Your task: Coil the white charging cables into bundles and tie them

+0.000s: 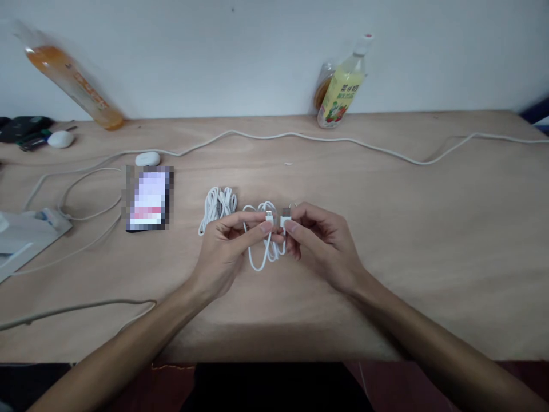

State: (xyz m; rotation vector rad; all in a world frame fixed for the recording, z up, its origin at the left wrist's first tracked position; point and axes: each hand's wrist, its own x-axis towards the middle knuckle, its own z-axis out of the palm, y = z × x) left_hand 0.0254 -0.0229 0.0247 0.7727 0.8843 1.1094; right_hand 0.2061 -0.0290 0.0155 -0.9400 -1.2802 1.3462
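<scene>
Between my two hands is a white USB cable (258, 269), its slack hanging in loose loops below the fingers. My left hand (227, 246) pinches the smaller plug (269, 219) between thumb and fingers. The wider USB plug (285, 216), with its metal end pointing away from me, is pinched in my right hand (326, 240). Both plugs are held side by side, a small gap apart. Just beyond my left hand, a folded bundle of white cable (218, 203) lies on the wooden table (420, 240), partly hidden by that hand.
At left lie a blurred-out phone (149, 200), a white earbud case (147, 159) and a white box (26, 240). A long white cord (295, 135) crosses the table's back. An orange drink bottle (77, 86) and a yellow-green bottle (344, 88) stand by the wall.
</scene>
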